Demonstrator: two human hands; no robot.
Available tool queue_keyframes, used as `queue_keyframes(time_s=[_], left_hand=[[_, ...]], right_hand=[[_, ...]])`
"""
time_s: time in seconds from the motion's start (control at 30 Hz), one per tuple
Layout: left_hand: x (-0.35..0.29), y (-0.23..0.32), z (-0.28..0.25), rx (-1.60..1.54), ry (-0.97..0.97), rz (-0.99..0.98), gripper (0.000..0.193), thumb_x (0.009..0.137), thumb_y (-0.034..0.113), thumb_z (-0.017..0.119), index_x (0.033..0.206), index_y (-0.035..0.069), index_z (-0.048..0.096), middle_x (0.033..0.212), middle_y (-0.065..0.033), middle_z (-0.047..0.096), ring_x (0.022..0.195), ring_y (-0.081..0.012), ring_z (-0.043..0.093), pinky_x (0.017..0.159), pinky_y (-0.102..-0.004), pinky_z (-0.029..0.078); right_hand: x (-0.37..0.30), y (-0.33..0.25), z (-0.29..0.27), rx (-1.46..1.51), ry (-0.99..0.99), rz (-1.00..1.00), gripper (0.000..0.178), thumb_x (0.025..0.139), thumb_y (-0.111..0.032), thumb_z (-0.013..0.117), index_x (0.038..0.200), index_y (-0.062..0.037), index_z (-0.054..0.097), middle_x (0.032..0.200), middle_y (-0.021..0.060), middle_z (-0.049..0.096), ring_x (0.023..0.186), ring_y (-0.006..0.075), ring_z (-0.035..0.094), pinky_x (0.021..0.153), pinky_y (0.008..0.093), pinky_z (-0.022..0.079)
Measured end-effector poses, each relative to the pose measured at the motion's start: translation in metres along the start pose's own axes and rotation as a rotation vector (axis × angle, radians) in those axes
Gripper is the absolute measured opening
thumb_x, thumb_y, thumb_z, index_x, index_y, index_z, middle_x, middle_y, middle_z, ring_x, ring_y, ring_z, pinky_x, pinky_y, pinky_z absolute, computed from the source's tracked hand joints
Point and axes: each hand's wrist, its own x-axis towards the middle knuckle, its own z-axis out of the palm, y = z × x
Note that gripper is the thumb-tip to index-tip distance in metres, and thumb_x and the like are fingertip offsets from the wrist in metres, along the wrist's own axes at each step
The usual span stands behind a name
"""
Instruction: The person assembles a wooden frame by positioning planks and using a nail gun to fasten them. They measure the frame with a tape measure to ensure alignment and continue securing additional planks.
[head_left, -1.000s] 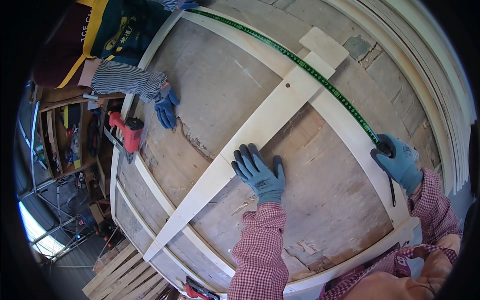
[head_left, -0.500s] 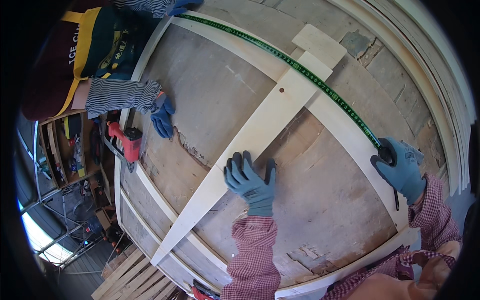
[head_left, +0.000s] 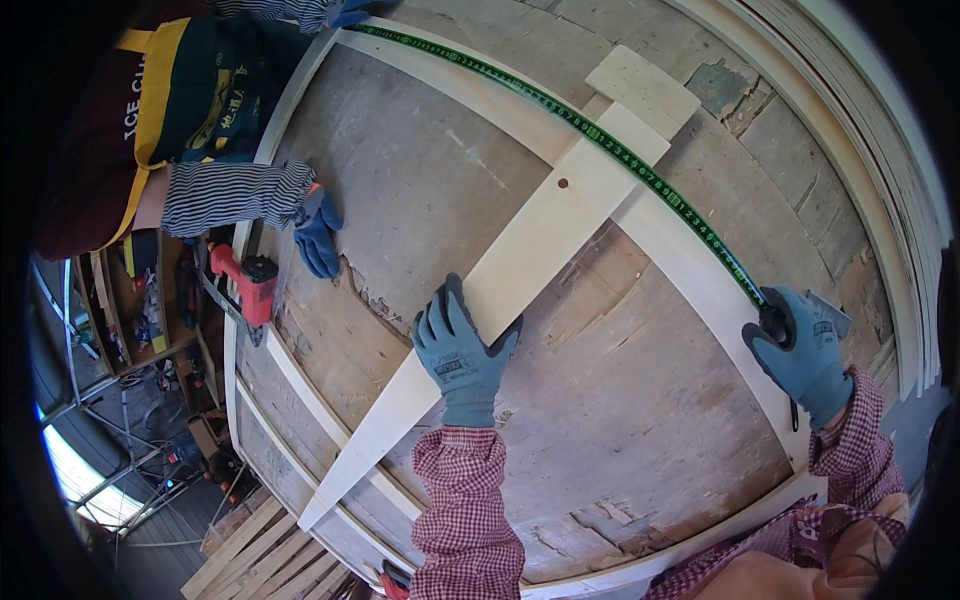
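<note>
A pale wooden board (head_left: 550, 215) lies diagonally across a wooden frame. My left hand (head_left: 462, 365), in a grey-blue glove, straddles it near mid-length, fingers over one edge and thumb at the other. At the right, my right hand (head_left: 805, 360) grips a tape measure (head_left: 773, 322), its case mostly hidden by the glove. The green tape blade (head_left: 645, 172) runs along the frame's far rail (head_left: 690, 265), crossing the board's far end. At the far left, a co-worker's gloved hand (head_left: 350, 12) is by the blade's other end.
The co-worker's other gloved hand (head_left: 318, 235) hangs over the panel near a red power tool (head_left: 255, 288). A short wood block (head_left: 645, 90) lies beyond the board's far end. Long pale strips (head_left: 870, 150) are stacked at the far right; loose slats (head_left: 265, 555) lie at lower left.
My left hand has slid left and nearer along the board, from lying spread on it to clasping its edges. The right hand stays at the tape measure, barely shifted.
</note>
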Motion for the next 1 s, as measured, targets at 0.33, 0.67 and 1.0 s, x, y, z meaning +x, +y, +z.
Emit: queue_keyframes(time_s=[0.33,0.67,1.0], left_hand=[[0.001,-0.002,0.001,0.001,0.011,-0.004,0.094,0.066,0.045,0.077,0.141,0.008,0.035,0.119,-0.0159,0.049,0.106,-0.0331,0.046,0.092,-0.0458,0.035],[-0.001,-0.002,0.007,-0.018,0.009,-0.021,0.097,0.063,0.044,0.079,0.141,0.007,0.034,0.123,-0.0156,0.045,0.109,-0.0331,0.043,0.094,-0.0462,0.033],[-0.001,-0.001,0.009,-0.043,-0.016,-0.029,0.099,0.063,0.044,0.079,0.141,0.006,0.032,0.123,-0.0154,0.044,0.108,-0.0334,0.042,0.095,-0.0467,0.032]], right_hand=[[-0.001,0.004,0.003,0.007,0.054,-0.066,0.038,0.076,-0.022,0.071,0.106,-0.0011,0.059,0.078,0.0098,0.056,0.07,0.0193,0.054,0.068,0.0303,0.045],[-0.001,-0.004,0.002,-0.056,0.059,-0.053,0.04,0.078,-0.022,0.07,0.111,-0.0032,0.058,0.081,0.0083,0.056,0.072,0.019,0.054,0.069,0.0305,0.045],[-0.005,-0.009,0.009,-0.227,0.145,-0.069,0.046,0.076,-0.03,0.071,0.113,-0.0055,0.057,0.086,0.0097,0.058,0.081,0.0242,0.056,0.072,0.0351,0.045]])
